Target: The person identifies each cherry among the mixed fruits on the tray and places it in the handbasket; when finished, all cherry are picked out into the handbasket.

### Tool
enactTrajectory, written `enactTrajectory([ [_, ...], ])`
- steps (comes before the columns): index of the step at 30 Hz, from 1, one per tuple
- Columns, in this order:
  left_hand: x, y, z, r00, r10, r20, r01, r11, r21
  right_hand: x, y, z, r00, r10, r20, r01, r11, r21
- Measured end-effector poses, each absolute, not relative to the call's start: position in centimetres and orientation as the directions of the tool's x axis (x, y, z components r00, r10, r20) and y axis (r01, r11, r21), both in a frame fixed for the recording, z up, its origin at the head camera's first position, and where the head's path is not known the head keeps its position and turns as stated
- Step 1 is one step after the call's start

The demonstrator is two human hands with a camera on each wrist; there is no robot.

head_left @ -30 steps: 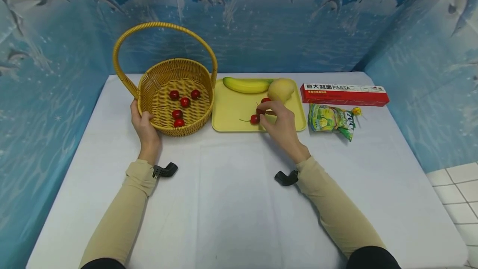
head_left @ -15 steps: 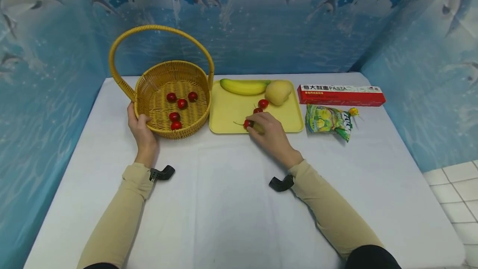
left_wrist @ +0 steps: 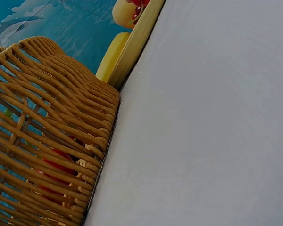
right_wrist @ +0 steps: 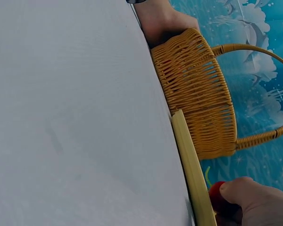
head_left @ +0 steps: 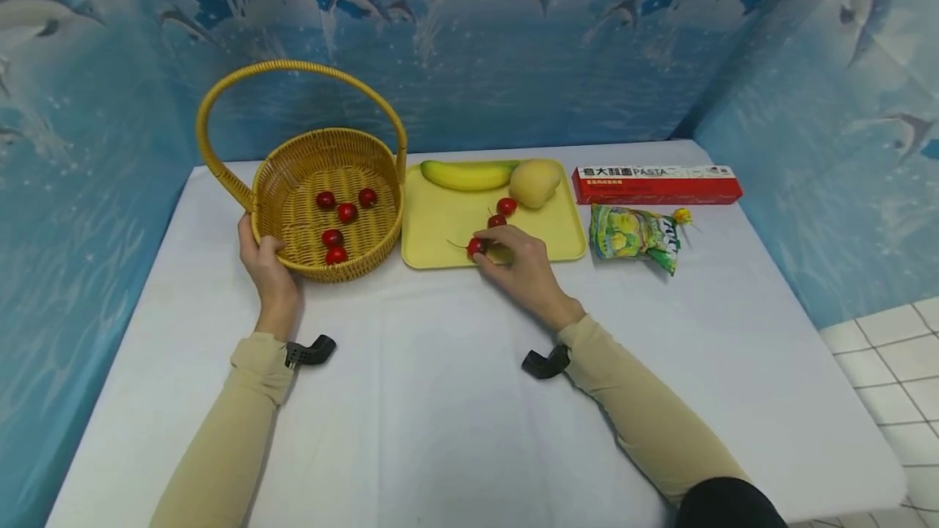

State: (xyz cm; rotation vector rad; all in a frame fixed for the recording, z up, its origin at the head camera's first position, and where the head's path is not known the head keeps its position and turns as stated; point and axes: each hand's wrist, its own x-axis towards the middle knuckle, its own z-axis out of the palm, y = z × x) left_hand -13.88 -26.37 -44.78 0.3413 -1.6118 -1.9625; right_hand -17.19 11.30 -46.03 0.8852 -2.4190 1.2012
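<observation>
A yellow wicker basket point(head_left: 293, 226) with several red cherries point(head_left: 347, 213) inside stands at the left. My left hand point(head_left: 270, 271) grips its left rim, thumb on the near edge. Over the near edge of the yellow tray point(head_left: 440, 222), my right hand point(head_left: 524, 271) pinches a cherry point(head_left: 476, 246) by thumb and fingers, its stem pointing left. Two more cherries point(head_left: 506, 206) lie on the tray behind that hand. In the right wrist view the thumb of my right hand point(right_wrist: 259, 202) presses on the cherry point(right_wrist: 219, 195), beside the tray rim point(right_wrist: 191, 165).
A banana point(head_left: 469, 176) and a yellow, round fruit point(head_left: 535, 182) lie along the tray's back. Right of the tray are a red pasta box point(head_left: 656, 186) and a green snack packet point(head_left: 632, 233). A blue dolphin-print curtain point(head_left: 477, 63) rises behind the white table point(head_left: 455, 398).
My right hand has moved left and nearer along the tray, from among the cherries to the one at the front edge, and pinches it. My left hand stays on the basket. The head view has shifted slightly.
</observation>
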Motion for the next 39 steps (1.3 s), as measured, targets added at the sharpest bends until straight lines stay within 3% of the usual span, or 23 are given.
enactTrajectory([
  [6, -13.9, -26.4, -44.9, -0.803, -0.576, 0.153, 0.274, -0.128, 0.953, -17.1, 10.5, -45.4, -0.756, -0.393, 0.524, -0.654, 0.406, -0.639],
  [14, -14.2, -26.4, -45.2, -0.81, -0.561, 0.169, 0.285, -0.126, 0.95, -18.0, 8.9, -43.0, -0.708, -0.35, 0.613, -0.705, 0.398, -0.587],
  [30, -13.9, -26.7, -45.0, -0.807, -0.563, 0.18, 0.28, -0.096, 0.955, -19.2, -0.3, -38.2, -0.603, -0.44, 0.665, -0.794, 0.259, -0.549],
  [34, -14.0, -26.8, -45.0, -0.807, -0.564, 0.177, 0.275, -0.094, 0.957, -19.3, -1.7, -37.9, -0.627, -0.462, 0.628, -0.777, 0.316, -0.544],
  [39, -14.1, -26.7, -45.3, -0.805, -0.565, 0.178, 0.284, -0.105, 0.953, -19.2, -1.6, -38.6, -0.731, -0.421, 0.537, -0.682, 0.484, -0.549],
])
